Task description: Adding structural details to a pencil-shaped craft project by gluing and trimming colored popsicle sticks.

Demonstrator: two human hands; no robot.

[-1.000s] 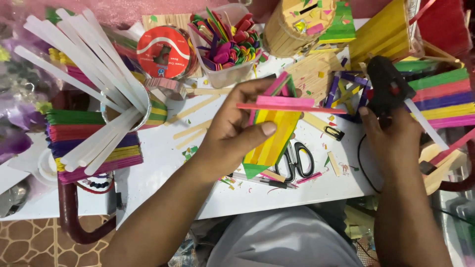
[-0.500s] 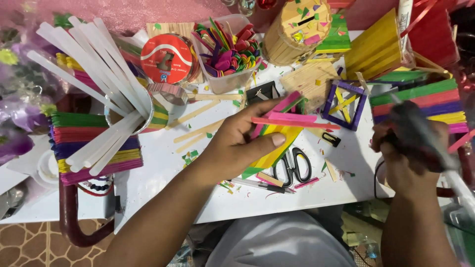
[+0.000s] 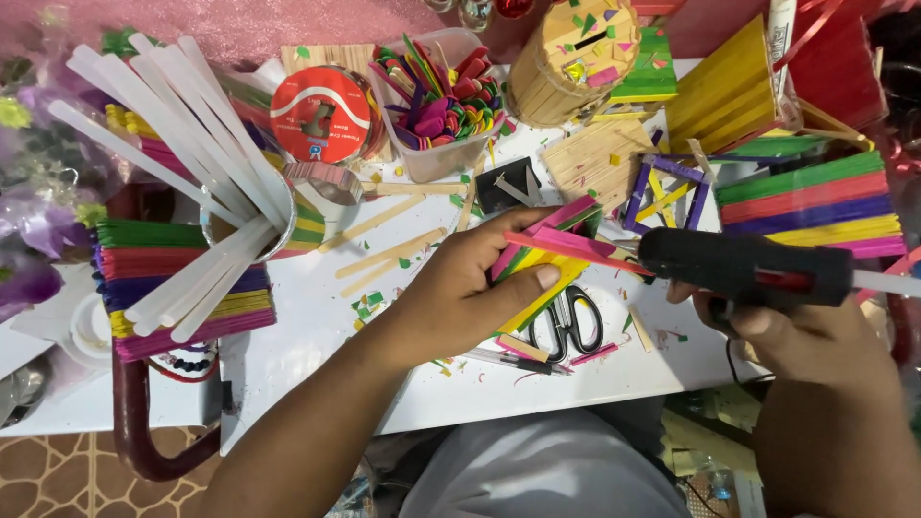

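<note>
Near the middle of the desk: both hands meet over a white top littered with craft sticks.
Left hand (image 3: 460, 293): fingers pressed together, thumb below, pinching a pink craft stick (image 3: 566, 245) with a few more coloured sticks stacked under it.
Pink craft stick: long axis runs roughly level, left to right with a slight downward slant; its free end points toward the right edge of the desk and meets the tip of the glue gun.
Right hand (image 3: 796, 336): closed around the handle of a black glue gun (image 3: 743, 269), fingers wrapped beneath the body.
Black glue gun: long axis level, nozzle pointing left toward the stick; a pale glue rod sticks out of its rear toward the right edge.
Scissors (image 3: 568, 321): black-handled, lying flat just below the held sticks, near the front edge.
Clear tub (image 3: 436, 158): toward the back edge, filled with mixed coloured sticks.
Red tape roll (image 3: 319, 115): left of the tub, lying flat.
White glue rods (image 3: 173, 125): fanned out of a round holder toward the left back corner.
Striped stick panel (image 3: 811, 206): green, red, purple and yellow bands, by the right edge.
Purple stick frame (image 3: 667, 192): square, with yellow cross pieces, between the panel and the hands.
</note>
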